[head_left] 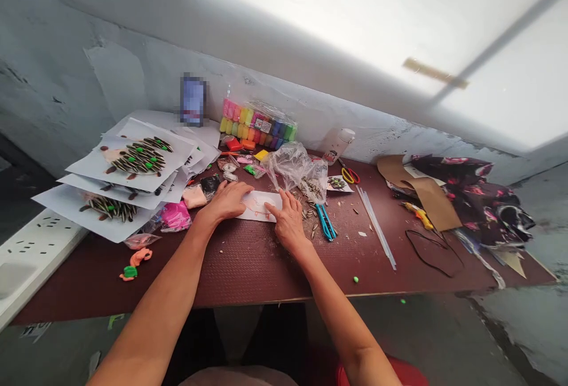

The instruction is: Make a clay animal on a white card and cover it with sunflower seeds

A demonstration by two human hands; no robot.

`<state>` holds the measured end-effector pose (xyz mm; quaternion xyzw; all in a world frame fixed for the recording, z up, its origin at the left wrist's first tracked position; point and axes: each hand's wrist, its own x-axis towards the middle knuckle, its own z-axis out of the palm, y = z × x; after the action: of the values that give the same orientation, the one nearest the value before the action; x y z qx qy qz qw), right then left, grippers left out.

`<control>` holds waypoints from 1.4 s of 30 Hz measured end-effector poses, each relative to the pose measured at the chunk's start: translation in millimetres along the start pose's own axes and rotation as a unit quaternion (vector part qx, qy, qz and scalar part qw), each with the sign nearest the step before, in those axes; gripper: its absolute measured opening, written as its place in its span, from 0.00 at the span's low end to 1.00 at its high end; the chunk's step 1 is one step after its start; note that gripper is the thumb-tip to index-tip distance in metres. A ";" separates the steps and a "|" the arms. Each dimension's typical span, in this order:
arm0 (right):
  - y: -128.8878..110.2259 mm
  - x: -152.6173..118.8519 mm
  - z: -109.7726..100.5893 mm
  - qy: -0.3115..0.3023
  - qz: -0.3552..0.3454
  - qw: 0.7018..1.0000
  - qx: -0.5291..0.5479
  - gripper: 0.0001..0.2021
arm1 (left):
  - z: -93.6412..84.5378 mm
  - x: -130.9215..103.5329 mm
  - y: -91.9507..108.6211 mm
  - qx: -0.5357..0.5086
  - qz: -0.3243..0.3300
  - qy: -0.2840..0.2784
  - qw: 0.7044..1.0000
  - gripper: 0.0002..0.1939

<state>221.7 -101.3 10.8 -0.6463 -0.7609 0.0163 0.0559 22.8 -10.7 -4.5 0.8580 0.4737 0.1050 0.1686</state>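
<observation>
A small sheet of white paper (255,213) with faint orange outlines lies flat on the table. My left hand (227,201) rests on its left end, fingers stretched out over the paper. At the right end, my right hand (289,220) lies with fingers spread, the tips touching the sheet. Right beside it are loose striped sunflower seeds (308,205), some in a clear plastic bag (316,180). A teal box cutter (326,222) is to the right of the seeds. Close to my left hand sits a lump of pale pink clay (194,196).
Paper sheets with seed hedgehogs (139,158) are piled at left, near a power strip (44,244). A pack of colored clay (257,125) and a bottle (339,144) stand at the wall. Scissors (349,174), clear glue sticks (376,229) and a yellow glue gun (421,217) lie right.
</observation>
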 end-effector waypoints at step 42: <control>-28.0 4.1 7.3 0.044 -0.022 0.998 0.046 0.15 | 1.2 -0.1 -0.7 0.000 0.000 0.007 1.000 0.31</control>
<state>192.8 -101.5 6.5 -0.6266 -0.7699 0.0218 0.1190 22.6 -10.7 -5.9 0.8571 0.4752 0.1104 0.1653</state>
